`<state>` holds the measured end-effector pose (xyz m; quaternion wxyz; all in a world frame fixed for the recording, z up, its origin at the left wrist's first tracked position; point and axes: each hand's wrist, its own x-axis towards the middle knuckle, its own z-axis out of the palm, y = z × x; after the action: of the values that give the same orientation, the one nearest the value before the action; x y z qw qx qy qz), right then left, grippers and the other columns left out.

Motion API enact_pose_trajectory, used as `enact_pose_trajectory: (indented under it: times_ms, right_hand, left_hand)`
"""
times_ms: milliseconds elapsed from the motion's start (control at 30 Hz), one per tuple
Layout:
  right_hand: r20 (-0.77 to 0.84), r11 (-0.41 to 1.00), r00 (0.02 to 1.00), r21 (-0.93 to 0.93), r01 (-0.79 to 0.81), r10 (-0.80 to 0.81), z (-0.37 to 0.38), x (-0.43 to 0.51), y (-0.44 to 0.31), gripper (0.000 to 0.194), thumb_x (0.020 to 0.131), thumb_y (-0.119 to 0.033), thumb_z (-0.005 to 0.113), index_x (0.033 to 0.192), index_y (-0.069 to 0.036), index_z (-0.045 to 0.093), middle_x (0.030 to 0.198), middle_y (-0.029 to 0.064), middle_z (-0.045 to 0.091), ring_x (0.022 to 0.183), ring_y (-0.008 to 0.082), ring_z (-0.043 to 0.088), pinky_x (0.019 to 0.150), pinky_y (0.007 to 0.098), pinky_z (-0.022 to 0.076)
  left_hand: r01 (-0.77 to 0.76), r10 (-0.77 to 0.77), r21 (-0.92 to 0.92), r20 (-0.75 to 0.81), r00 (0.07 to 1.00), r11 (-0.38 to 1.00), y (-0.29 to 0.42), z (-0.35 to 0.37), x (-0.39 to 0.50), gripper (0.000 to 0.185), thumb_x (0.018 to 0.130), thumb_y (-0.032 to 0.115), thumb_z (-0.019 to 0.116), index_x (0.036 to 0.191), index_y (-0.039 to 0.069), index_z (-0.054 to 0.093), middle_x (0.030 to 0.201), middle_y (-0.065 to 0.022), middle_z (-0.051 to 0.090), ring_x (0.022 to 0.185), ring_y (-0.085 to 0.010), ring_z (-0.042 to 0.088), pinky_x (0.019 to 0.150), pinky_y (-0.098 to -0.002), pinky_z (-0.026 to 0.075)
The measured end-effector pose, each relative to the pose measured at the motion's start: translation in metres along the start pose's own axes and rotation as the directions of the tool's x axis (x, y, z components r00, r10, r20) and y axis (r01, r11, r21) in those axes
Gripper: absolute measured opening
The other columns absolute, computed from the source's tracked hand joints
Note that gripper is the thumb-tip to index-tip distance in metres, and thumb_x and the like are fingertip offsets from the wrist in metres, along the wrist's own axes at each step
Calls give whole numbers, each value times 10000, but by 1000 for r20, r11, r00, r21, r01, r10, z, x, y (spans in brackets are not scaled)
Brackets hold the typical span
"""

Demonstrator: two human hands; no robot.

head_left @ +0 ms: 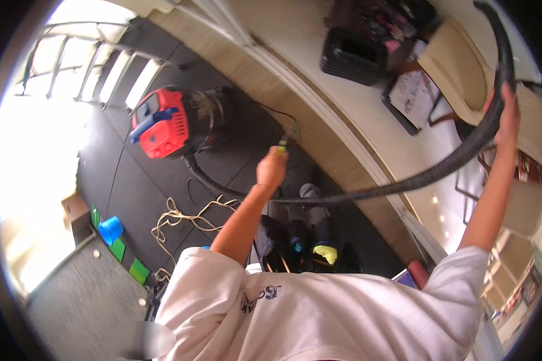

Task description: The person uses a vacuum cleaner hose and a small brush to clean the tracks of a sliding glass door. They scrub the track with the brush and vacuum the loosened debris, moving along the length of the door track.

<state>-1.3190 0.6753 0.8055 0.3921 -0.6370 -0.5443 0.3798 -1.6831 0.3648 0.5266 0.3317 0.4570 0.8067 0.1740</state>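
Note:
A red and black canister vacuum cleaner [162,128] with a blue handle lies on the dark floor. Its black ribbed hose [343,197] runs across in front of me and curves up at the right. My right hand [508,115] grips that hose high up on the right side. In my left hand [271,169] is a small hand tool [289,135] with a yellow-green handle; motion blur hides its exact kind. The tool's far end points at the floor beside the beige strip [316,135] along the sliding-door track. A thin dark cable [275,109] passes near its tip.
A tangled cream cord [176,212] lies to the left, near a blue cup [111,230] and a grey tabletop [81,293]. Beyond the door track [298,76] stand black crates [354,54] and a beige chair [456,67]. A yellow cloth [325,254] is by my legs.

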Motion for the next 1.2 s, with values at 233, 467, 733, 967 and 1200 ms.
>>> enact_pose_trajectory:
  times_ms: [233,467,733,967,1200]
  right_hand:
    - [51,936,997,-343,79,-66,24,-46,168,433,732,-259,668,1035,-3,493,819,53,538,681,150,510,647,289,433]
    - [-36,610,985,-781,-135,171,82,-130,326,711,573,-237,670,1184,42,437,993,208,585,914,319,578,806,369,444]
    - [103,686,853,-647,-333,512,191,-173,369,544,597,-219,718,1057,-54,482,857,163,592,801,338,592,697,419,454]
    - [284,301,853,-940,159,438,226,-132,503,509,599,-240,698,1057,-74,549,969,100,586,986,312,527,850,435,425]
    - [322,354,864,-917,183,387,246,-86,592,405,581,-306,664,902,-64,611,873,122,613,809,307,599,723,401,488]
  left_hand:
    - [188,104,317,-715,691,930,-200,-210,63,131,819,52,421,936,50,481,865,-165,566,765,-334,579,682,-426,458]
    - [418,-235,472,-398,886,776,-298,-321,214,335,800,119,414,1123,53,473,1037,-207,559,974,-375,542,809,-444,437]
    - [326,-160,649,-302,940,687,-357,-325,254,383,798,130,404,1160,48,497,1012,-229,583,952,-392,556,821,-461,431]
    - [234,-30,848,-250,968,476,-426,-371,249,242,750,152,526,934,-3,506,876,-219,556,772,-380,519,687,-446,424]
    - [354,122,824,-446,887,441,-443,-360,267,277,783,135,527,1011,0,444,995,-183,500,842,-320,479,740,-394,400]
